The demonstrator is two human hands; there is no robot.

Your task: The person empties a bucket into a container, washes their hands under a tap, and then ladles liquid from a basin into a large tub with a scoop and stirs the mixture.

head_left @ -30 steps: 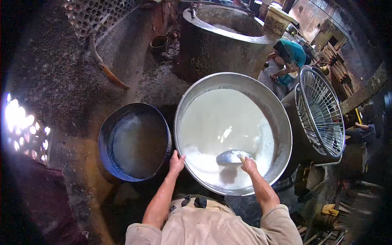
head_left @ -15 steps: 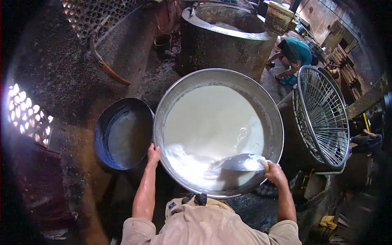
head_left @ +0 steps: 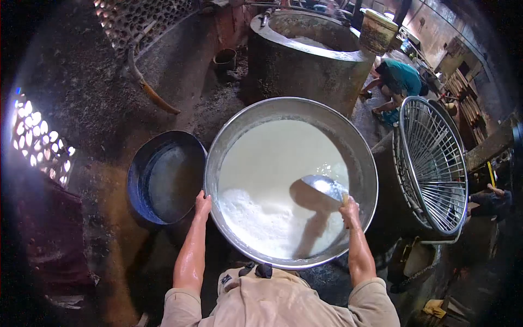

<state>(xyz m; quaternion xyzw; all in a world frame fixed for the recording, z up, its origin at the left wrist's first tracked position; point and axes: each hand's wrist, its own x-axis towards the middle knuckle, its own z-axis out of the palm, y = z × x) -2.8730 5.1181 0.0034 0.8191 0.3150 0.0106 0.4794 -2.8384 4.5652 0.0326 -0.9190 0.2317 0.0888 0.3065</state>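
A large round metal basin [head_left: 360, 143] holds white liquid [head_left: 278, 150], with paler froth at its lower left. My left hand [head_left: 202, 203] is closed on the basin's left rim. In my right hand [head_left: 350, 211] is the short handle of a shiny metal scoop [head_left: 324, 186], held over the right part of the liquid. The scoop casts a dark shadow on the surface. Left of the basin stands a blue tub [head_left: 143, 188] with murky liquid inside, close to my left hand.
A metal wire basket [head_left: 433, 163] leans on a dark container at the right. Behind the basin rises a round concrete vat [head_left: 305, 73], with a bucket [head_left: 377, 31] on its edge. A crouching person [head_left: 400, 79] is at the back right; another person's hand [head_left: 496, 191] shows at far right.
The scoop has risen from the liquid near the front and moved back, its blade now pointing up and left. My left hand has shifted up along the basin's rim.
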